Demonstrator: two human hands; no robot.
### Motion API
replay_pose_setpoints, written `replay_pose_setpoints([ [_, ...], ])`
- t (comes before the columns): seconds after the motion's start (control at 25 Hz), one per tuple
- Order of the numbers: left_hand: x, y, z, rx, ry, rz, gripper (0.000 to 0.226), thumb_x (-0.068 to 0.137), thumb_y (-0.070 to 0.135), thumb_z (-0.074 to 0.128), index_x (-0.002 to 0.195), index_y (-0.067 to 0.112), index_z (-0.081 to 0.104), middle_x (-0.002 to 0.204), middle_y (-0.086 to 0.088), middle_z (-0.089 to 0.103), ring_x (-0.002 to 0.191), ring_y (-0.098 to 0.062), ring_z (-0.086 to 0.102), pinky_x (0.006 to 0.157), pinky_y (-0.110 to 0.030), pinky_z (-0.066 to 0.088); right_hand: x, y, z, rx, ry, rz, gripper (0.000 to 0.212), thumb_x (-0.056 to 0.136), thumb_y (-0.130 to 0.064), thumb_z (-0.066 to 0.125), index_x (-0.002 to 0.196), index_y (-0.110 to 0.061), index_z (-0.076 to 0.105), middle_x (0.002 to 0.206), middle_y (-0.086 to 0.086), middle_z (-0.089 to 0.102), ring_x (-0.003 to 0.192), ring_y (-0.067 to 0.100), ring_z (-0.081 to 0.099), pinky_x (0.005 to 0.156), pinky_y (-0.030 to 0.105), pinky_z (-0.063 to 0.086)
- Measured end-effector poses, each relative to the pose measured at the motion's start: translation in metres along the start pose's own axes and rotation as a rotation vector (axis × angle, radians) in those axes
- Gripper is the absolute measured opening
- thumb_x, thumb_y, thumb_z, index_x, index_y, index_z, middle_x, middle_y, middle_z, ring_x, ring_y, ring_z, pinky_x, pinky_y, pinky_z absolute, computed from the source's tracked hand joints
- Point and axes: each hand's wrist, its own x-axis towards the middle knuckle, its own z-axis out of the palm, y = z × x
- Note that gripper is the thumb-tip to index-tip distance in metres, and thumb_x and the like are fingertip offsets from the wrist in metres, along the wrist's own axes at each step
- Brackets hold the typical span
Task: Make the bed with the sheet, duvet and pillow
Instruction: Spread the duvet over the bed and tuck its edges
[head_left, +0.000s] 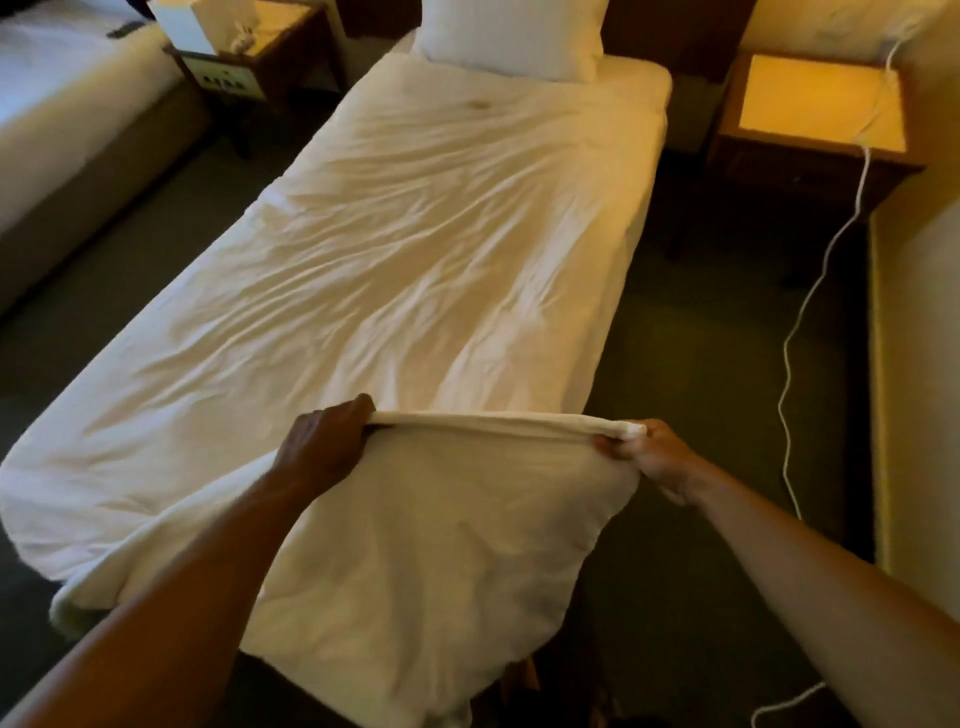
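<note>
A white duvet (415, 260) lies wrinkled over the single bed, reaching up to a white pillow (511, 36) that stands against the headboard. A strip of white sheet (636, 83) shows beside the pillow. At the foot end, my left hand (324, 447) and my right hand (652, 457) each grip the duvet's folded near edge, stretched taut between them and lifted off the bed. Below that edge the duvet hangs down over the foot of the bed, hiding the mattress end.
A second bed (67, 130) stands at the left. A nightstand (260, 57) carries a lamp at the back left. At the right, another nightstand (815, 109) has a white cable (795, 322) running down across the dark carpet. A pale bed edge (919, 338) lines the right.
</note>
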Motion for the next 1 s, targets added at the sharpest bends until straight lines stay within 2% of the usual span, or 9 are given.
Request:
replay_pose_setpoints([
  [0.12, 0.066, 0.034, -0.022, 0.074, 0.031, 0.147, 0.018, 0.100, 0.031, 0.042, 0.105, 0.017, 0.052, 0.099, -0.006, 0.067, 0.086, -0.032, 0.063, 0.072, -0.037, 0.042, 0.021, -0.011, -0.034, 0.029, 0.084, 0.008, 0.014, 0.088, -0.015, 0.064, 0.102, -0.015, 0.066, 0.097, 0.003, 0.067, 0.085, 0.015, 0.062, 0.060, 0.020, 0.052],
  [0.16, 0.083, 0.043, -0.027, 0.095, 0.032, 0.180, 0.019, 0.101, 0.032, 0.041, 0.105, 0.017, 0.052, 0.101, -0.006, 0.066, 0.087, -0.031, 0.063, 0.072, -0.036, 0.041, 0.029, -0.011, -0.044, 0.046, 0.101, 0.010, 0.018, 0.089, -0.014, 0.064, 0.106, -0.013, 0.065, 0.097, 0.003, 0.067, 0.084, 0.014, 0.062, 0.058, 0.019, 0.052],
  [0.32, 0.157, 0.077, -0.023, 0.157, -0.013, 0.195, 0.027, 0.101, 0.043, 0.037, 0.106, 0.020, 0.051, 0.103, -0.004, 0.067, 0.089, -0.028, 0.062, 0.069, -0.033, 0.038, 0.081, -0.020, -0.089, 0.085, 0.164, 0.025, 0.031, 0.087, -0.014, 0.065, 0.118, -0.008, 0.063, 0.112, 0.010, 0.066, 0.096, 0.024, 0.062, 0.083, 0.038, 0.050],
  [0.44, 0.210, 0.091, 0.002, 0.147, -0.077, 0.127, 0.033, 0.099, 0.048, 0.036, 0.107, 0.021, 0.053, 0.102, -0.005, 0.067, 0.090, -0.029, 0.061, 0.067, -0.033, 0.038, 0.146, -0.034, -0.123, 0.025, 0.185, 0.054, 0.037, 0.088, -0.017, 0.066, 0.123, -0.009, 0.060, 0.117, 0.009, 0.060, 0.103, 0.024, 0.056, 0.091, 0.041, 0.047],
  [0.52, 0.242, 0.093, 0.021, 0.126, -0.116, 0.073, 0.033, 0.098, 0.047, 0.038, 0.106, 0.021, 0.055, 0.100, -0.007, 0.067, 0.092, -0.029, 0.060, 0.067, -0.033, 0.039, 0.190, -0.041, -0.141, -0.029, 0.172, 0.057, 0.029, 0.086, -0.020, 0.067, 0.115, -0.017, 0.064, 0.123, 0.009, 0.059, 0.108, 0.023, 0.055, 0.096, 0.042, 0.045],
  [0.6, 0.280, 0.096, 0.044, 0.083, -0.140, -0.005, 0.033, 0.097, 0.048, 0.039, 0.106, 0.023, 0.058, 0.100, -0.007, 0.066, 0.093, -0.030, 0.060, 0.068, -0.033, 0.038, 0.234, -0.049, -0.154, -0.105, 0.112, 0.047, 0.017, 0.087, -0.019, 0.066, 0.094, -0.035, 0.066, 0.125, 0.006, 0.058, 0.111, 0.021, 0.053, 0.099, 0.041, 0.041],
  [0.68, 0.321, 0.098, 0.069, 0.066, -0.161, -0.068, 0.034, 0.096, 0.051, 0.040, 0.103, 0.023, 0.058, 0.099, -0.008, 0.066, 0.092, -0.031, 0.060, 0.068, -0.033, 0.038, 0.278, -0.049, -0.166, -0.162, 0.087, 0.043, 0.032, 0.088, -0.016, 0.065, 0.082, -0.047, 0.061, 0.128, 0.005, 0.058, 0.115, 0.022, 0.052, 0.102, 0.040, 0.039],
  [0.8, 0.369, 0.092, 0.110, 0.059, -0.156, -0.140, 0.032, 0.094, 0.053, 0.043, 0.092, 0.024, 0.056, 0.097, -0.007, 0.067, 0.091, -0.031, 0.061, 0.066, -0.033, 0.036, 0.339, -0.042, -0.172, -0.185, 0.059, 0.066, 0.036, 0.089, -0.015, 0.065, 0.082, -0.050, 0.058, 0.131, 0.005, 0.058, 0.114, 0.020, 0.053, 0.100, 0.036, 0.039],
  [1.0, 0.416, 0.083, 0.177, 0.014, -0.094, -0.171, 0.035, 0.092, 0.058, 0.044, 0.079, 0.026, 0.050, 0.088, 0.000, 0.064, 0.088, -0.029, 0.061, 0.065, -0.033, 0.033, 0.429, 0.000, -0.168, -0.216, 0.143, 0.140, 0.018, 0.090, -0.016, 0.064, 0.098, -0.032, 0.063, 0.130, 0.009, 0.058, 0.118, 0.026, 0.053, 0.095, 0.035, 0.040],
])
